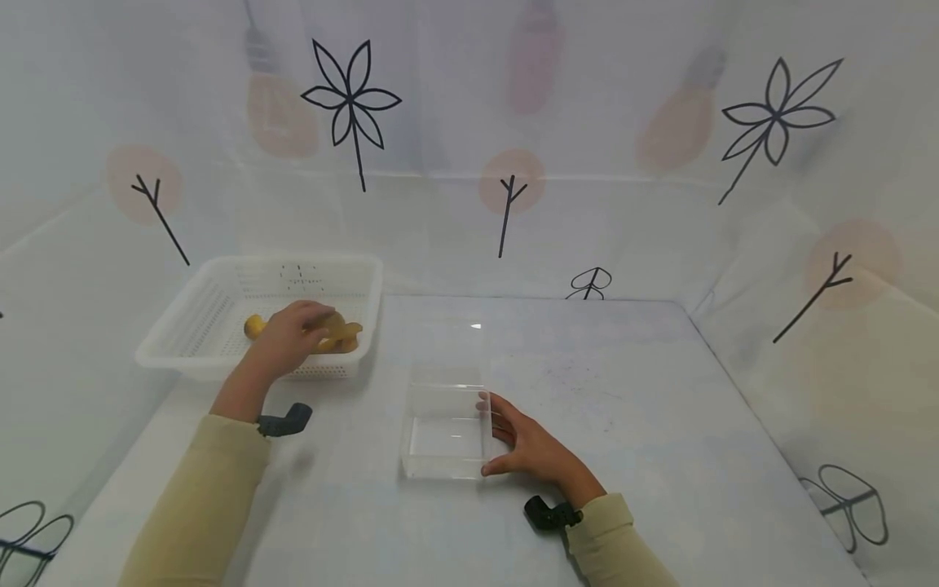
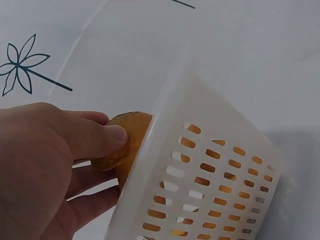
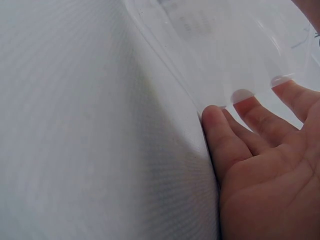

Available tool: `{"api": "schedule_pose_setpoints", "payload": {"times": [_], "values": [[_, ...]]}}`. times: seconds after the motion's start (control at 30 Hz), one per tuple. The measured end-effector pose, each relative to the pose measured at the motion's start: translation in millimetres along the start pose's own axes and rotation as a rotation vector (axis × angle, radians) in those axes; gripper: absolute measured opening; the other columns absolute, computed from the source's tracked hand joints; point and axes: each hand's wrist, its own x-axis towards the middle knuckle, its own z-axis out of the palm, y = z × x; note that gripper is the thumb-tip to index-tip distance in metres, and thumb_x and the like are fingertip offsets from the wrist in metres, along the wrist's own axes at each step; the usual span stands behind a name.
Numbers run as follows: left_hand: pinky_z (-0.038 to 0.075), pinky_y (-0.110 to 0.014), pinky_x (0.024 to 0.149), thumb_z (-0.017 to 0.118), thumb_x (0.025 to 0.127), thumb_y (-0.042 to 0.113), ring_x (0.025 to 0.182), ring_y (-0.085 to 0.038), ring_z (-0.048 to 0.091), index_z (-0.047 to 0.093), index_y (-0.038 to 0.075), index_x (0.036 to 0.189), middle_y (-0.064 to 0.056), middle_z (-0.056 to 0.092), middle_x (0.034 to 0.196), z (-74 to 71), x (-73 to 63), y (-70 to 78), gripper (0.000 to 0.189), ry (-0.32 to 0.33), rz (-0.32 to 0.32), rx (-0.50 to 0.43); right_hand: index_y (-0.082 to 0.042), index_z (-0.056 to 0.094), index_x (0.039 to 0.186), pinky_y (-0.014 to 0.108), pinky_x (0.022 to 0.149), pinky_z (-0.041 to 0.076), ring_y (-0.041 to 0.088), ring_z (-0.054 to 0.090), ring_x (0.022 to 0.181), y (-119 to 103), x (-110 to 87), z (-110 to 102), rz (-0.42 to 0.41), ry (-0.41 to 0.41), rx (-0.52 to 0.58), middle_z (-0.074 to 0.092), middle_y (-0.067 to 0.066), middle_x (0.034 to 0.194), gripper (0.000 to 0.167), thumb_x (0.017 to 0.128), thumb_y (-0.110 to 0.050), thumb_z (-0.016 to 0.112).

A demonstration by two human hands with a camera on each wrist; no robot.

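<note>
My left hand (image 1: 289,338) reaches into a white perforated basket (image 1: 165,346) at the far left. In the left wrist view its thumb lies on an amber, rounded piece (image 2: 131,131) with a dark-speckled edge, and the fingers are behind it, pinching it near the rim. Other yellow-brown pieces (image 1: 341,344) lie in the basket, partly hidden by the hand. At the middle of the table stands a clear plastic box (image 1: 447,469) with an open top. My right hand (image 1: 539,444) touches its right side, with fairly straight fingertips (image 3: 245,100) against the wall and the thumb by the near corner.
A white-covered table (image 1: 623,440) runs back to a patterned cloth wall (image 1: 440,220) with line-drawn flowers. Cloth also hangs along both sides. Dark wrist cameras sit on both wrists, the left one (image 1: 288,419) close to the basket's front.
</note>
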Motion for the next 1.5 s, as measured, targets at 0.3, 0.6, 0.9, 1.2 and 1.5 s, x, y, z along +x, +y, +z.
{"api": "schedule_pose_setpoints", "payload": {"times": [0.3, 0.6, 0.9, 1.2, 1.5], "values": [[0.039, -0.056, 0.106, 0.058, 0.095, 0.010, 0.127, -0.038, 0.048, 0.056, 0.008, 0.133, -0.016, 0.052, 0.137, 6.4, 2.4, -11.7, 0.038, -0.039, -0.040, 0.034, -0.029, 0.020, 0.153, 0.028, 0.112, 0.037, 0.022, 0.033, 0.145, -1, -0.6, 0, -0.004, 0.001, -0.005, 0.027, 0.003, 0.159, 0.113, 0.065, -0.024, 0.090], [0.042, -0.055, 0.103, 0.063, 0.094, 0.025, 0.123, -0.039, 0.052, 0.060, 0.006, 0.128, -0.019, 0.053, 0.136, 9.6, 1.3, -10.1, 0.039, -0.035, -0.037, 0.028, -0.031, 0.019, 0.153, 0.026, 0.111, 0.037, 0.023, 0.033, 0.145, -1, 0.1, 2, -0.008, 0.003, -0.023, 0.026, 0.003, 0.159, 0.114, 0.064, -0.027, 0.091], [0.042, -0.059, 0.101, 0.059, 0.095, 0.020, 0.121, -0.041, 0.053, 0.059, 0.007, 0.129, -0.019, 0.054, 0.135, 6.5, -1.6, -1.9, 0.036, -0.032, -0.064, 0.047, -0.032, 0.019, 0.153, 0.028, 0.112, 0.037, 0.021, 0.034, 0.144, -2, 0.2, 1, 0.009, 0.009, -0.036, 0.028, 0.000, 0.159, 0.114, 0.064, -0.028, 0.091], [0.047, -0.054, 0.097, 0.057, 0.097, 0.026, 0.114, -0.038, 0.059, 0.064, 0.007, 0.123, -0.017, 0.060, 0.129, 12.0, -4.6, 5.6, 0.034, -0.003, -0.023, 0.041, -0.031, 0.021, 0.152, 0.030, 0.112, 0.037, 0.022, 0.034, 0.144, 0, 3.0, 1, 0.010, 0.008, -0.028, 0.029, 0.000, 0.158, 0.113, 0.063, -0.028, 0.091], [0.044, -0.055, 0.101, 0.061, 0.095, 0.033, 0.120, -0.034, 0.055, 0.065, 0.009, 0.122, -0.014, 0.062, 0.126, 20.0, -6.5, 23.5, 0.037, -0.003, 0.012, 0.019, -0.029, 0.018, 0.155, 0.030, 0.111, 0.038, 0.023, 0.033, 0.145, -1, -0.4, -3, 0.032, 0.008, -0.036, 0.026, 0.001, 0.160, 0.117, 0.064, -0.028, 0.091]]}}
